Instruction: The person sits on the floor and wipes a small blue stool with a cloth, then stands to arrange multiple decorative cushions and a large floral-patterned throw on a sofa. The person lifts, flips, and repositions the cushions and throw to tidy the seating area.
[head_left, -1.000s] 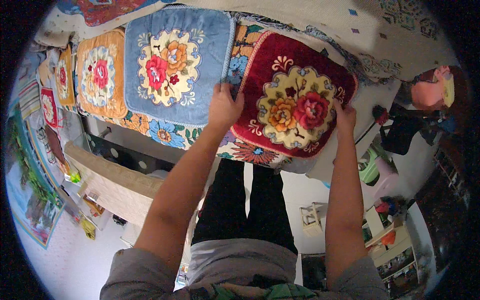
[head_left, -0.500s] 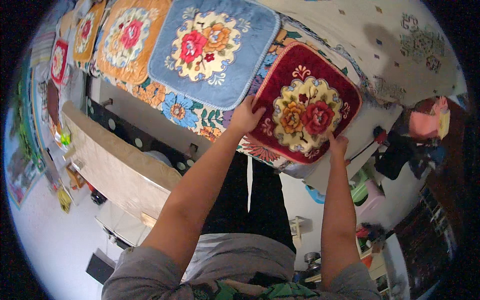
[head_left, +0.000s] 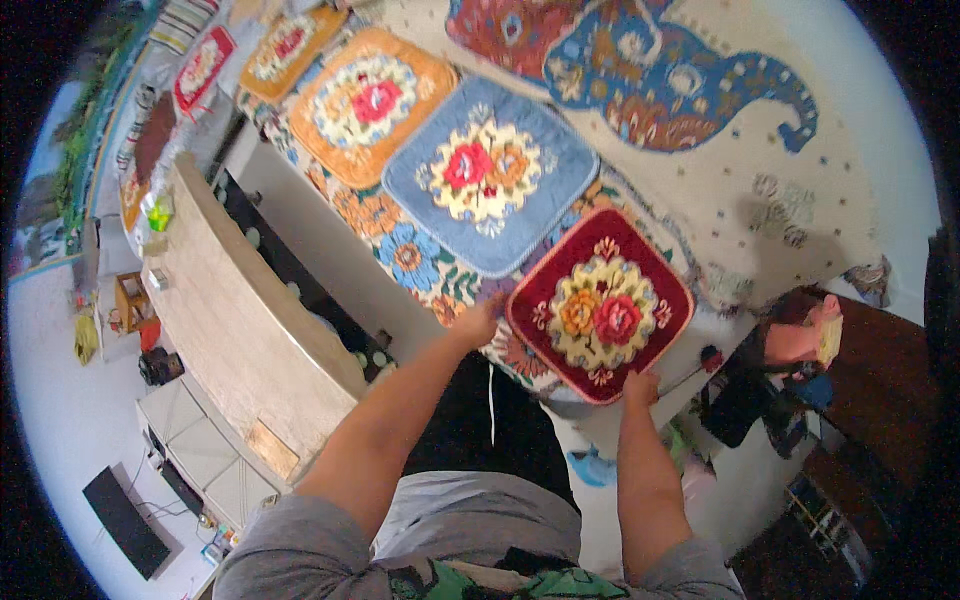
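A dark red square seat cushion (head_left: 660,290) with a cream flower panel lies on a flower-patterned cover (head_left: 407,255). My left hand (head_left: 478,322) has its fingers closed at the cushion's left corner. At the near right edge, my right hand (head_left: 641,388) pinches the border, with its other fingers hidden beneath. Beside the red one, to the upper left, a blue cushion (head_left: 555,160) of the same design lies flat. Beyond that come an orange cushion (head_left: 430,80) and a mustard-yellow cushion (head_left: 325,30).
A cream sofa back cover with a blue paisley pattern (head_left: 690,85) rises behind the cushions. A pale coffee table (head_left: 240,310) stands to the left, bearing a small green item (head_left: 158,212). Pink and dark items (head_left: 795,345) sit at the right. A small red cushion (head_left: 205,68) lies far left.
My view has swung, so the cushions sit lower and more of the sofa back shows. Both hands stay at the red cushion, which now looks flatter on the cover.
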